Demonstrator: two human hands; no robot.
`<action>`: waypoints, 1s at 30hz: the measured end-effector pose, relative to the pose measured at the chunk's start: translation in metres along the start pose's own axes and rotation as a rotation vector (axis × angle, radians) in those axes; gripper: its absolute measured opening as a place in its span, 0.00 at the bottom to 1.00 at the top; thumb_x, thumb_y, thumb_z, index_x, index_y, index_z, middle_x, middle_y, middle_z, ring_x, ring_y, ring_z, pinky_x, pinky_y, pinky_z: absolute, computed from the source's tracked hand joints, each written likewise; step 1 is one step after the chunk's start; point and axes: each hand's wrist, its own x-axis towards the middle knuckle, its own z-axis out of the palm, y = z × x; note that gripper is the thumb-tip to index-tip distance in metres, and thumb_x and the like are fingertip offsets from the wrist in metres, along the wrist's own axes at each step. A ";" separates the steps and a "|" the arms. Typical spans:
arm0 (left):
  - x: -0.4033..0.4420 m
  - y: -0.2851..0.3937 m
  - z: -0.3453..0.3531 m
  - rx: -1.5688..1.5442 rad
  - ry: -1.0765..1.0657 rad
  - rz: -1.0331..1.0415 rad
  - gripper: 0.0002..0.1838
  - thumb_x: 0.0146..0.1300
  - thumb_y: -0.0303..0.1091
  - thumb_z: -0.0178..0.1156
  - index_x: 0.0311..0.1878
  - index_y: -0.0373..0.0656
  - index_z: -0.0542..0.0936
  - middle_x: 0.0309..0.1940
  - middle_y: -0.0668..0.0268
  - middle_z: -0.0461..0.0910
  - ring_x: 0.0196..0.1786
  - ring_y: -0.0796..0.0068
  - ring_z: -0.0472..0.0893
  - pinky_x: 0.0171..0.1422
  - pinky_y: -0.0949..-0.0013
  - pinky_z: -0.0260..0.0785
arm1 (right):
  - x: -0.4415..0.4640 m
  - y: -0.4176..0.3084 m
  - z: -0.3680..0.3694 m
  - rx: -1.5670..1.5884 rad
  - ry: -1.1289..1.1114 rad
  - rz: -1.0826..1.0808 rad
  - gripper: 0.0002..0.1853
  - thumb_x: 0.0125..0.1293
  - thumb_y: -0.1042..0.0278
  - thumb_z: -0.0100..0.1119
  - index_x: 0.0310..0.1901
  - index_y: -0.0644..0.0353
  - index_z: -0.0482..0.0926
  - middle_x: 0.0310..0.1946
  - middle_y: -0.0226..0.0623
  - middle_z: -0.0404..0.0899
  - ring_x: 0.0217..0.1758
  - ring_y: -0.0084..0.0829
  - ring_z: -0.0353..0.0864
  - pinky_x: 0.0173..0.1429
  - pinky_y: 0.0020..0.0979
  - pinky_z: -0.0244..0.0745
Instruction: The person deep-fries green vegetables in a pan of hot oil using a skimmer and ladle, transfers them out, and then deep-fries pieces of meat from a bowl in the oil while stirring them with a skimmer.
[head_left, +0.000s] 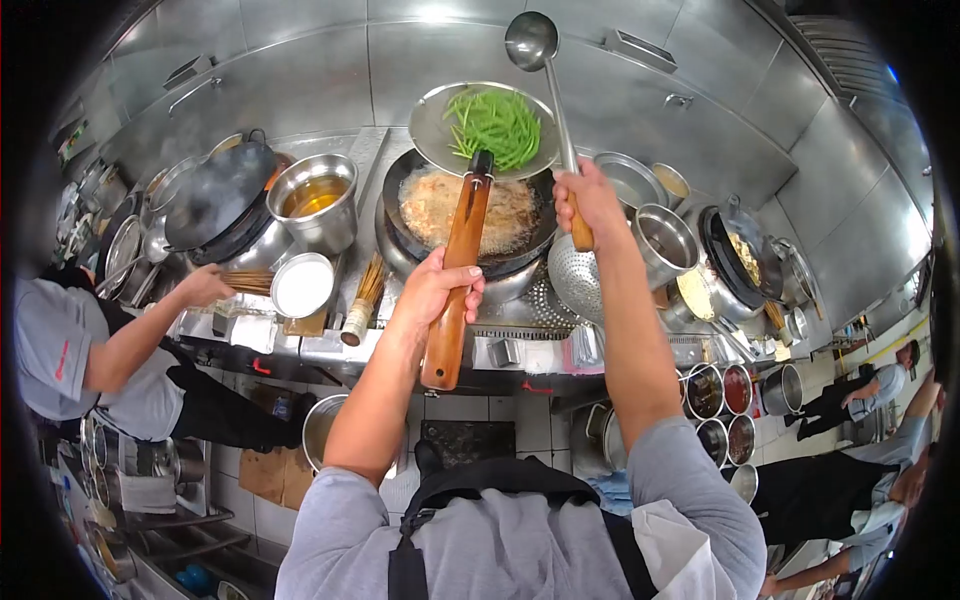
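My left hand (pixel 440 290) is closed around the long wooden handle of a flat skimmer strainer (pixel 430 135). Green vegetable strips (pixel 495 128), perhaps green beans, lie in the strainer's bowl, which is held above the far side of a wok (pixel 390 190). Pale, bubbling contents (pixel 470 215) fill that wok. In my right hand (pixel 592 205) is the wooden grip of a metal ladle (pixel 532 42). The ladle's bowl is raised beyond the strainer, near the steel back wall.
A pot of amber liquid (pixel 320 198) and a white bowl (pixel 303 286) stand left of the wok. To its right are a perforated ladle (pixel 577 280) and a steel pot (pixel 665 240). Another person's hand (pixel 207 287) works at a left-side wok (pixel 222 195). Other people stand at right.
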 end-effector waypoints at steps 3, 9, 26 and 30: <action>-0.002 -0.002 -0.009 0.015 0.010 -0.023 0.15 0.61 0.23 0.61 0.47 0.39 0.66 0.26 0.61 0.76 0.20 0.74 0.75 0.20 0.69 0.72 | -0.007 0.034 -0.019 0.640 -0.279 0.096 0.11 0.68 0.71 0.54 0.47 0.57 0.64 0.22 0.27 0.68 0.14 0.17 0.64 0.14 0.23 0.63; -0.008 -0.019 -0.010 0.022 0.057 -0.057 0.17 0.61 0.25 0.61 0.49 0.40 0.66 0.26 0.62 0.76 0.19 0.74 0.74 0.19 0.70 0.69 | -0.023 0.069 -0.010 0.400 0.030 0.164 0.13 0.70 0.70 0.53 0.55 0.55 0.69 0.22 0.28 0.68 0.14 0.19 0.63 0.13 0.23 0.60; -0.017 -0.057 0.058 0.335 0.036 -0.180 0.19 0.60 0.24 0.60 0.52 0.38 0.65 0.25 0.62 0.75 0.19 0.74 0.75 0.19 0.69 0.72 | -0.226 0.145 -0.180 -0.690 0.420 -0.193 0.31 0.65 0.74 0.55 0.69 0.58 0.59 0.28 0.29 0.73 0.19 0.17 0.66 0.22 0.24 0.63; -0.013 -0.078 0.085 0.501 -0.028 -0.247 0.22 0.58 0.23 0.59 0.55 0.38 0.65 0.25 0.63 0.75 0.19 0.75 0.75 0.19 0.70 0.71 | -0.274 0.137 -0.191 -0.585 0.448 0.039 0.30 0.65 0.75 0.56 0.68 0.61 0.61 0.41 0.34 0.75 0.30 0.20 0.69 0.36 0.23 0.68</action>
